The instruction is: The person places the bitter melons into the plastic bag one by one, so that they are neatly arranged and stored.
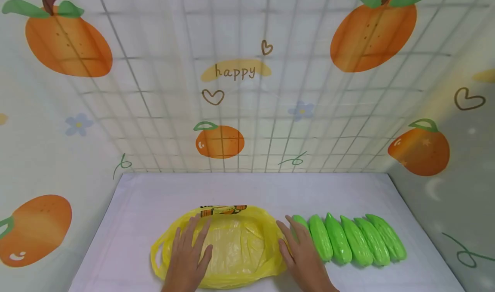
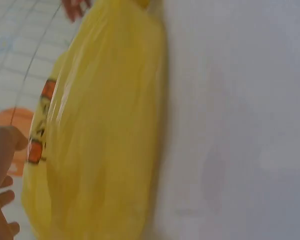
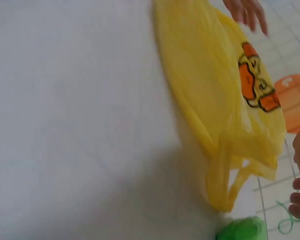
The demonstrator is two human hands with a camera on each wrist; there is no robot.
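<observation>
A yellow plastic bag point(image 1: 232, 249) lies spread on the table with its mouth facing up and a cartoon print at its far side. Over its left part is my left hand point(image 1: 188, 255), fingers straight and apart. My right hand point(image 1: 303, 257) is at the bag's right edge, also with extended fingers, partly covering the nearest green piece. Neither hand grips anything; whether the fingertips touch the plastic is unclear. In the left wrist view the bag point(image 2: 105, 125) shows its side. A loop handle point(image 3: 222, 185) appears in the right wrist view.
Several shiny green, ridged, long vegetable-like pieces point(image 1: 357, 242) lie in a slanted row right of the bag. The white table point(image 1: 127, 223) is bordered by a back wall and side walls of printed cloth point(image 1: 247, 111).
</observation>
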